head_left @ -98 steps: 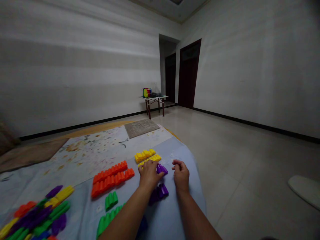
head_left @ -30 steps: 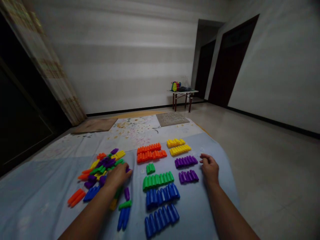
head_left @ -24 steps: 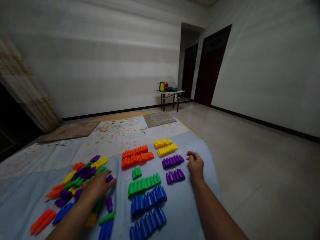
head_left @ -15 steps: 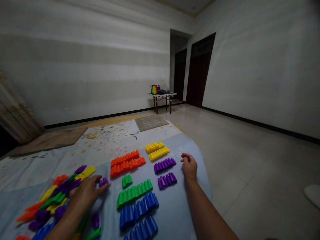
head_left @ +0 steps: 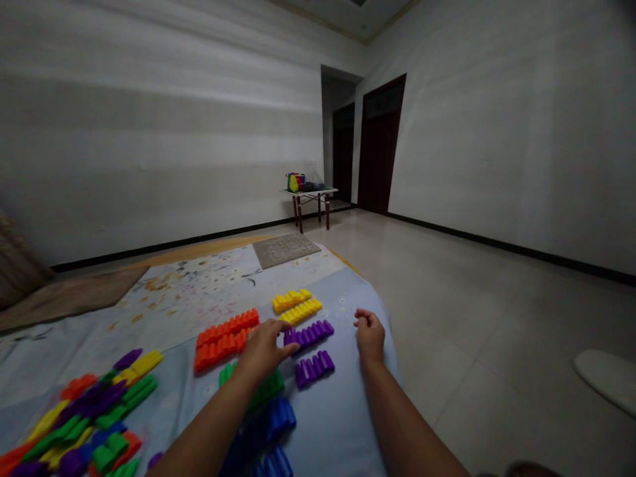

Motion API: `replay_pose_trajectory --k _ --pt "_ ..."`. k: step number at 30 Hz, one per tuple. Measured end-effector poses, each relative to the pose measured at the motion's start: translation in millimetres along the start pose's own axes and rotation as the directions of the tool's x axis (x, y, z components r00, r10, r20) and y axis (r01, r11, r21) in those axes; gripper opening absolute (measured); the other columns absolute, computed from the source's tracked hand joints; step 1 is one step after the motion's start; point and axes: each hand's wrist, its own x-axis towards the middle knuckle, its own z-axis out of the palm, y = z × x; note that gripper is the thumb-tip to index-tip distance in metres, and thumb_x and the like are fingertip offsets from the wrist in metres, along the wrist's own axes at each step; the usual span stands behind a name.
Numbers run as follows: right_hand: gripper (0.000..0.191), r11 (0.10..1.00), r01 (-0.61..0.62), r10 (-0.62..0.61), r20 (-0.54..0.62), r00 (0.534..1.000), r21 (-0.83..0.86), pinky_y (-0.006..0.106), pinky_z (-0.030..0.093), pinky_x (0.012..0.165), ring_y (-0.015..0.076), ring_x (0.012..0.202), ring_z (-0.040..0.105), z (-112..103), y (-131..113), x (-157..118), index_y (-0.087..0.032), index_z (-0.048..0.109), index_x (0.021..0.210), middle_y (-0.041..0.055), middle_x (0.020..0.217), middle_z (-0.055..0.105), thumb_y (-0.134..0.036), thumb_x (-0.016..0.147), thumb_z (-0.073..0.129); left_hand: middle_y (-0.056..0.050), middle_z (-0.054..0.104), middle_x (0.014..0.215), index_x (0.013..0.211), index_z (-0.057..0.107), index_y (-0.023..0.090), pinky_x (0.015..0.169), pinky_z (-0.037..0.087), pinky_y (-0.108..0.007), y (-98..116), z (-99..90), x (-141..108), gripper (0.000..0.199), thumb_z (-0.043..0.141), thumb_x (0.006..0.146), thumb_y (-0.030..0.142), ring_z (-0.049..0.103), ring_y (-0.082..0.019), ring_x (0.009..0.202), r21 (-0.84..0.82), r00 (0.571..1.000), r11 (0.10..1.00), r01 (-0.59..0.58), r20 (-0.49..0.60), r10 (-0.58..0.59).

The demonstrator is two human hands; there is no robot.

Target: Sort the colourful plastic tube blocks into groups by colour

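l hand (head_left: 263, 348) now off lower-left pile (head_left: 94, 401), pinching purple pc (head_left: 287, 338) against same-colour row (head_left: 312, 336), lower ctr; r hand (head_left: 370, 336) half-curled, nothing visible in it.

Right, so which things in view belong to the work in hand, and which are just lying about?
Work in hand: left hand, at the left end of the upper purple row; lower purple row; yellow rows; orange rows; green pieces; blue pieces; mixed-colour pile.

Just lying about: greyish mat; brown mat; small table; multicoloured item on it.
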Motion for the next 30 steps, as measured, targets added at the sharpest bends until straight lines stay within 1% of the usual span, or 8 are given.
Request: replay_pose_trajectory --k 3,6,15,19,22,25,27,30 --pt "0.028 0.999 0.019 -0.018 0.030 0.999 -0.037 0.025 0.040 0.046 0.0156 0.054 0.056 -3 3 -4 -0.016 0.065 0.078 0.0033 0.067 0.065 -0.031 0.065 0.045 -0.006 0.061 0.112 0.106 0.061 0.021 0.091 0.036 -0.033 7 8.9 10 0.041 0.061 0.070 0.039 0.053 -0.022 0.107 0.056 0.999 0.998 0.006 0.048 -0.009" --pt "0.028 0.999 0.029 -0.027 0.040 0.999 -0.042 0.024 0.038 0.044 0.0151 0.053 0.055 -3 3 -7 -0.016 0.065 0.079 0.0031 0.067 0.065 -0.031 0.064 0.045 -0.006 0.061 0.112 0.106 0.061 0.022 0.091 0.036 -0.034 9 14.5 18 0.040 0.060 0.071 0.040 0.052 -0.023 0.109 0.087 0.997 0.996 0.016 0.070 -0.022" --pt "0.029 0.998 0.020 -0.016 0.059 0.998 -0.061 0.025 0.038 0.044 0.0147 0.050 0.053 -3 0 -8 -0.016 0.065 0.079 0.0026 0.066 0.064 -0.032 0.065 0.045 -0.008 0.064 0.106 0.102 0.063 0.023 0.090 0.034 -0.038 14 24.8 23 0.041 0.059 0.069 0.048 0.055 -0.026 0.105 0.136 0.996 0.988 0.070 0.053 -0.077" --pt "0.029 0.997 0.031 -0.026 0.062 0.998 -0.072 0.025 0.038 0.045 0.0144 0.050 0.052 -2 1 -7 -0.016 0.064 0.079 0.0022 0.064 0.063 -0.032 0.065 0.045 -0.009 0.063 0.110 0.105 0.062 0.022 0.092 0.033 -0.041 15 22.8 20 0.047 0.055 0.071 0.054 0.054 -0.027 0.107 0.129 0.997 0.989 0.073 0.018 -0.076" --pt "0.029 0.996 0.058 -0.053 0.068 0.996 -0.074 0.024 0.039 0.046 0.0141 0.050 0.053 -4 3 -6 -0.016 0.064 0.079 0.0023 0.064 0.063 -0.035 0.066 0.047 -0.010 0.062 0.112 0.110 0.060 0.020 0.093 0.033 -0.041 12 12.7 8 0.050 0.049 0.075 0.055 0.054 -0.026 0.106 0.085 0.994 0.991 0.099 -0.062 -0.094" --pt "0.031 0.994 0.059 -0.051 0.090 0.995 -0.097 0.024 0.040 0.047 0.0140 0.051 0.053 -8 6 -7 -0.015 0.065 0.082 0.0030 0.067 0.064 -0.036 0.067 0.047 -0.008 0.064 0.110 0.107 0.061 0.020 0.093 0.034 -0.038 0 -3.4 -13 0.044 0.043 0.081 0.050 0.056 -0.022 0.104 0.018 0.975 0.990 0.137 -0.176 -0.132" --pt "0.034 0.991 0.041 -0.027 0.107 0.994 -0.130 0.024 0.040 0.047 0.0138 0.051 0.052 -10 7 -8 -0.014 0.065 0.088 0.0031 0.068 0.063 -0.035 0.067 0.047 -0.005 0.065 0.110 0.105 0.062 0.023 0.094 0.033 -0.036 -14 -14.6 -30 0.039 0.041 0.083 0.047 0.055 -0.019 0.106 0.021 0.960 0.984 0.178 -0.224 -0.169" --pt "0.037 0.984 0.024 0.001 0.139 0.990 -0.179 0.025 0.041 0.048 0.0140 0.051 0.052 -9 6 -11 -0.014 0.065 0.093 0.0033 0.070 0.063 -0.032 0.067 0.046 -0.004 0.064 0.111 0.103 0.062 0.025 0.095 0.033 -0.036 -44 -29.3 -56 0.034 0.042 0.083 0.042 0.055 -0.019 0.107 0.058 0.926 0.955 0.290 -0.270 -0.265"
